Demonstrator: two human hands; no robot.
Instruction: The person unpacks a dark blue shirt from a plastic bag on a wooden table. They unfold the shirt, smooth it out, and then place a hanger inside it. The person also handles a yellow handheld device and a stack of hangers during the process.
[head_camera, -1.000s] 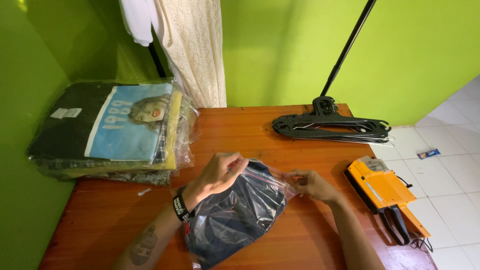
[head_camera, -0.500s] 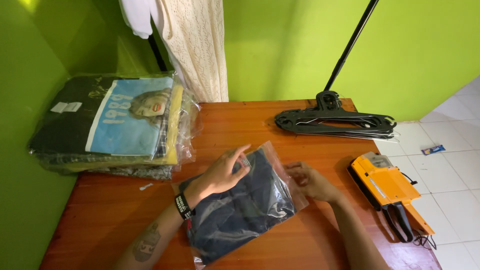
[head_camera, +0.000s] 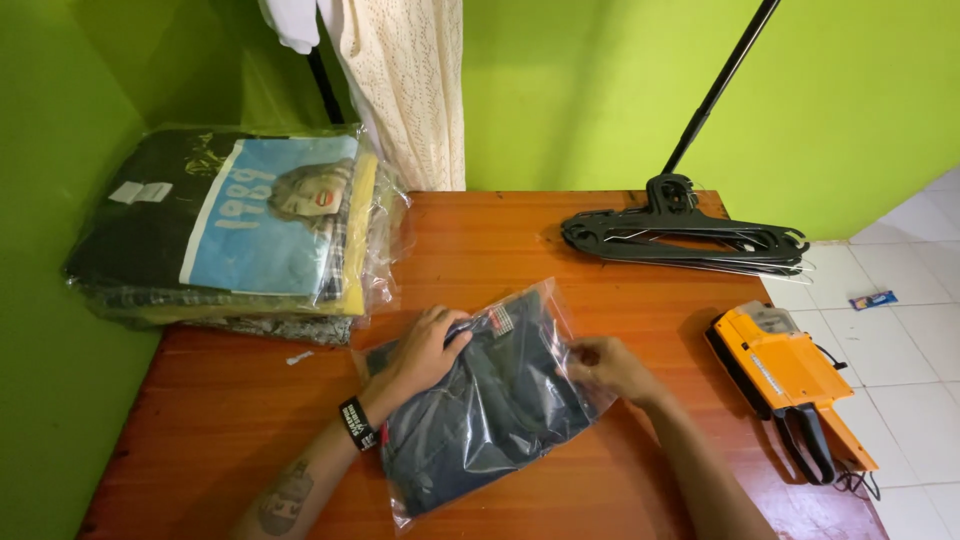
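Green walls enclose the wooden table (head_camera: 640, 250). Near its front edge lies the bagged dark garment (head_camera: 490, 410). My left hand (head_camera: 425, 352) presses flat on it; my right hand (head_camera: 605, 365) pinches the bag's edge. I judge smoothing outward before sealing works best.

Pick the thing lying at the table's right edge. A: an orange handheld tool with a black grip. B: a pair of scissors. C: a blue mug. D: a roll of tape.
A: the orange handheld tool lies at the right edge of the wooden table, beyond the right hand.
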